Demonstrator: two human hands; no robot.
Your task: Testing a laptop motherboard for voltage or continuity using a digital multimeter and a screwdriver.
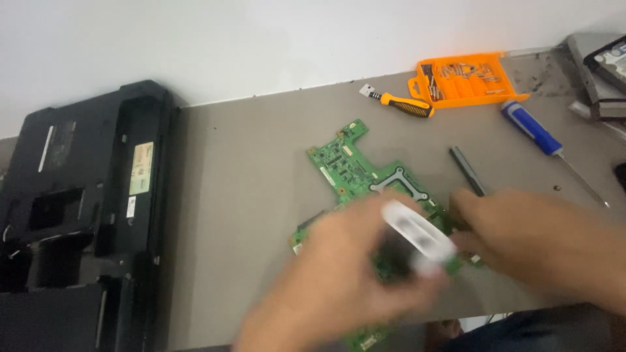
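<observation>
A green circuit board (349, 166) lies flat on the grey table, its near half hidden under my hands. My left hand (339, 280) is blurred by motion and is closed around a white, oblong tool (417, 236) over the board's middle. My right hand (521, 238) rests on the board's right edge, fingers pressing down beside a thin dark strip (466, 169). Whether the right hand grips anything is unclear.
A black laptop base (85, 215) lies upside down at the left. At the back right sit an orange bit case (466, 79), an orange-handled driver (401, 104) and a blue-handled screwdriver (535, 130). A hard drive (606, 62) is in the far right corner.
</observation>
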